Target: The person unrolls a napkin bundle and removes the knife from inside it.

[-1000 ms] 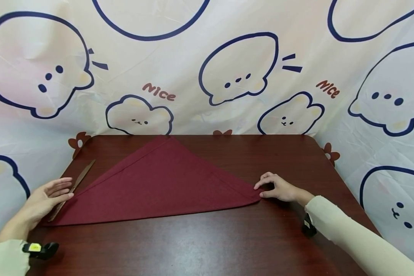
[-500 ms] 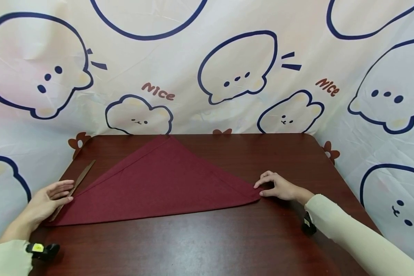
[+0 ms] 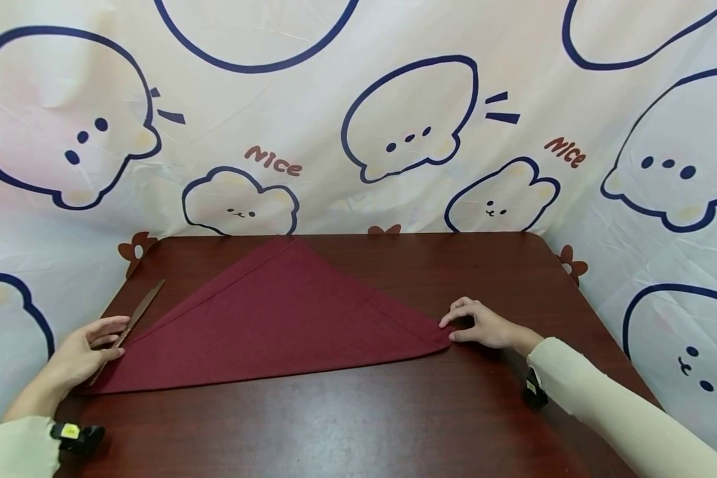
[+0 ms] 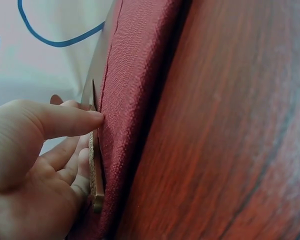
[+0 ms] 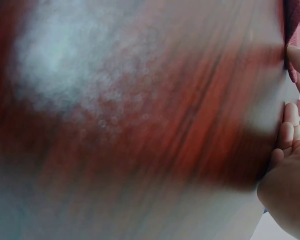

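Observation:
A dark red cloth napkin (image 3: 275,318) lies on the table, folded into a triangle with its point toward the back. Across its left corner lies a bronze-coloured table knife (image 3: 146,303), blade pointing away. My left hand (image 3: 80,358) is at the knife's handle. In the left wrist view, its thumb lies over the patterned handle (image 4: 96,185) and the other fingers are on the far side. My right hand (image 3: 482,325) pinches the napkin's right corner between thumb and fingers. The right wrist view shows only a strip of this corner (image 5: 295,30).
The dark brown wooden table (image 3: 334,425) extends in front of and behind the napkin. A pale cloth backdrop (image 3: 322,133) with cartoon drawings hangs around its back and sides. A black wrist camera (image 3: 80,438) is strapped to the left sleeve.
My left hand has moved slightly right and toward me, its thumb and fingers closing around the knife's handle. The right hand stays at the napkin's corner. The knife and napkin look unmoved.

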Available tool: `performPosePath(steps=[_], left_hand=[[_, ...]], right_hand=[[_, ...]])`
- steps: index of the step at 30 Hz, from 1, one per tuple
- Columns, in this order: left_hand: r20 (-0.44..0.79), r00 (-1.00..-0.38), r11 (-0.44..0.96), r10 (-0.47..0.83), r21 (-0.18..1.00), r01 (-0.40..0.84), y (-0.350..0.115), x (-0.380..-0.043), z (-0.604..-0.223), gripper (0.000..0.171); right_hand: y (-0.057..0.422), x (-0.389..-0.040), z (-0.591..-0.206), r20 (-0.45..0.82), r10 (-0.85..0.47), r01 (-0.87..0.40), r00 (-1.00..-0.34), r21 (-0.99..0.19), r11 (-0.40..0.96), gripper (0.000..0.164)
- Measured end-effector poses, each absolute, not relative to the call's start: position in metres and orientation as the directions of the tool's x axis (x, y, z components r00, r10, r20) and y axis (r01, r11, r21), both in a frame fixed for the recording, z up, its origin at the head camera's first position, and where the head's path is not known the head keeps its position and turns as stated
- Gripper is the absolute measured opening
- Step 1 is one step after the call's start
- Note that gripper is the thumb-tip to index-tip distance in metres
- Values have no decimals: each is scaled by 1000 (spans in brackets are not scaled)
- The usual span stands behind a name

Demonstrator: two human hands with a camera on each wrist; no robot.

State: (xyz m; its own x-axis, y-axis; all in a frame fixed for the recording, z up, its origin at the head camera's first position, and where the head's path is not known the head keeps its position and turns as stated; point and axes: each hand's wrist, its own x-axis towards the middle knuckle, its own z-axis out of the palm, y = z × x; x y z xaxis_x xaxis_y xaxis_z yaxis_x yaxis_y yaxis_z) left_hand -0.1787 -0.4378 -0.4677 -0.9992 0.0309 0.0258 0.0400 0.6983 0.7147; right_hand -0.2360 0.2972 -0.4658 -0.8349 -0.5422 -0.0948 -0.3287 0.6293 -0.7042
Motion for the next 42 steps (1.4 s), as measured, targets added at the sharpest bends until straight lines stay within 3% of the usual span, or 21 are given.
performPosePath(steps=[18, 32, 42], left_hand=[[7, -999, 847, 48, 530, 44, -429, -188, -457, 58], [14, -1000, 833, 16, 552, 21, -429, -191, -462, 50], [-88, -995, 820, 44, 573, -14, -433, -195, -447, 51]], right_hand=[[298, -238, -466, -99, -533, -323, -840, -699, 638, 20], [298, -239, -465, -90, -535, -333, -840, -695, 638, 19], [296, -239, -464, -91, -543, -339, -835, -693, 637, 19]])
